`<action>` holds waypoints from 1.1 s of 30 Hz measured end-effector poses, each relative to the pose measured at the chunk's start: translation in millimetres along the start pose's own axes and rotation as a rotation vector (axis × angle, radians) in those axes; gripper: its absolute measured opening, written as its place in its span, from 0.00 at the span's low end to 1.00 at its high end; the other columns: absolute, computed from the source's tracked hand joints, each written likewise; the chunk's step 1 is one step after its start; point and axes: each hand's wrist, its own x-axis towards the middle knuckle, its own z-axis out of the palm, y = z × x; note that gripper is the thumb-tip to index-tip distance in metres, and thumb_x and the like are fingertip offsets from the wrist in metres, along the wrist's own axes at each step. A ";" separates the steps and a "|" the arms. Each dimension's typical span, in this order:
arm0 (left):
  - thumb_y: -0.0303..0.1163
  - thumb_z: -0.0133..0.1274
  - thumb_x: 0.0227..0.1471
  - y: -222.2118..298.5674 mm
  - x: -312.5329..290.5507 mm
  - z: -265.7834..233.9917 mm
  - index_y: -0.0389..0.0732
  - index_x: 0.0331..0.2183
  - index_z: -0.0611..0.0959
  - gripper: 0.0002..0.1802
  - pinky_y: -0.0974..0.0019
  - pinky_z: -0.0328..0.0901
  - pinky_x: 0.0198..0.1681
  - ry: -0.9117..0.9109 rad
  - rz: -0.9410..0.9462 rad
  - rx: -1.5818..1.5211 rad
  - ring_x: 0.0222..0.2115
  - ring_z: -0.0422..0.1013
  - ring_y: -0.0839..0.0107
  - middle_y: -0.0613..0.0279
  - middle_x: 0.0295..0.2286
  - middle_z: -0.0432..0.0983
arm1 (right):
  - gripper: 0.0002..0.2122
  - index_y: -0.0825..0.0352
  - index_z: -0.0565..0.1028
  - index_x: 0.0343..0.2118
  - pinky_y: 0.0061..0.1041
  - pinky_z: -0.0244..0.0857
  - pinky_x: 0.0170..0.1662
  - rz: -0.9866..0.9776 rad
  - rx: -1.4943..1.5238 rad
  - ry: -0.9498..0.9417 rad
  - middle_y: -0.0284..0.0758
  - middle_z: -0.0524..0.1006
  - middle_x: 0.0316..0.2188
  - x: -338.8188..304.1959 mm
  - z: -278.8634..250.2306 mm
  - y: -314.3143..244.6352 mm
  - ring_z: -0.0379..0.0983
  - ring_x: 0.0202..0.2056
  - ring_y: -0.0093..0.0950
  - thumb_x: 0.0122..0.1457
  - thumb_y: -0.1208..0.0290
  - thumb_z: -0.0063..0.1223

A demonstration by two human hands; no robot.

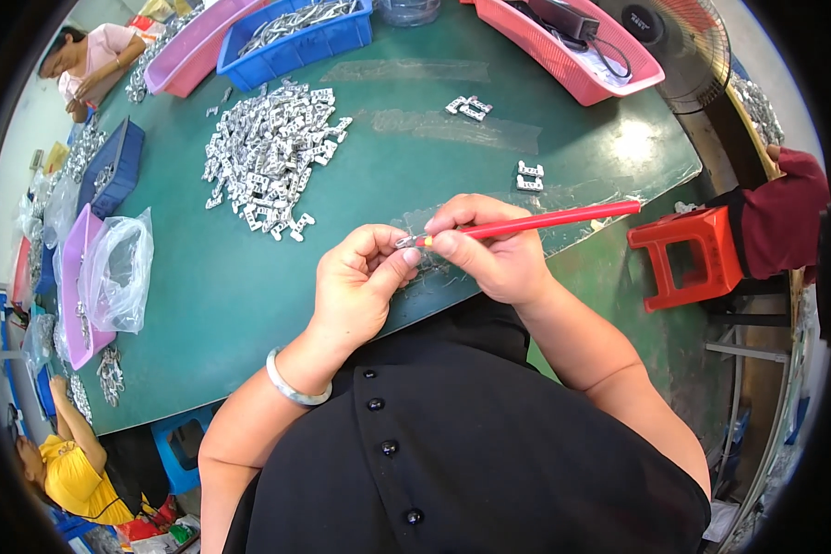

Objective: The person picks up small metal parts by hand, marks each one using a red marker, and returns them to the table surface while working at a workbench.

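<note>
My right hand is closed around a long red pencil-like stick, gripped between thumb and fingers. Its yellowish tip points left, to a small silvery metal piece. That piece is pinched between the thumb and fingers of my left hand, which mostly hide its shape. Both hands meet over the near edge of the green table. Beyond my left hand lies a large heap of small white-and-grey metal pieces. Past my right hand lie a few similar pieces, with another small group farther off.
A blue bin of metal parts and a pink basket with a black adapter stand at the far side. Clear plastic bag lies at left. A fan and red stool are at right. Other people sit around.
</note>
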 end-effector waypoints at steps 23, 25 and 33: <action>0.19 0.54 0.43 -4.2 -3.7 0.7 0.34 0.28 0.76 0.05 0.77 0.65 0.27 0.046 0.244 0.330 0.25 0.70 0.79 0.62 0.24 0.73 | 0.05 0.69 0.70 0.22 0.21 0.61 0.24 -0.140 -0.187 -0.002 0.34 0.71 0.20 3.8 7.3 1.7 0.68 0.22 0.24 0.48 0.77 0.55; 0.19 0.54 0.43 -5.1 -4.1 0.7 0.34 0.27 0.76 0.05 0.77 0.65 0.27 0.049 0.252 0.328 0.25 0.70 0.79 0.62 0.24 0.73 | 0.05 0.69 0.70 0.22 0.21 0.61 0.25 -0.141 -0.192 -0.005 0.34 0.71 0.20 3.7 7.2 1.3 0.68 0.22 0.24 0.47 0.77 0.55; 0.19 0.54 0.43 -5.8 -4.3 0.7 0.34 0.27 0.77 0.05 0.77 0.64 0.27 0.050 0.250 0.334 0.24 0.69 0.80 0.63 0.24 0.73 | 0.04 0.69 0.70 0.22 0.21 0.60 0.24 -0.187 -0.185 0.001 0.34 0.71 0.19 3.0 6.2 3.2 0.67 0.21 0.24 0.48 0.77 0.55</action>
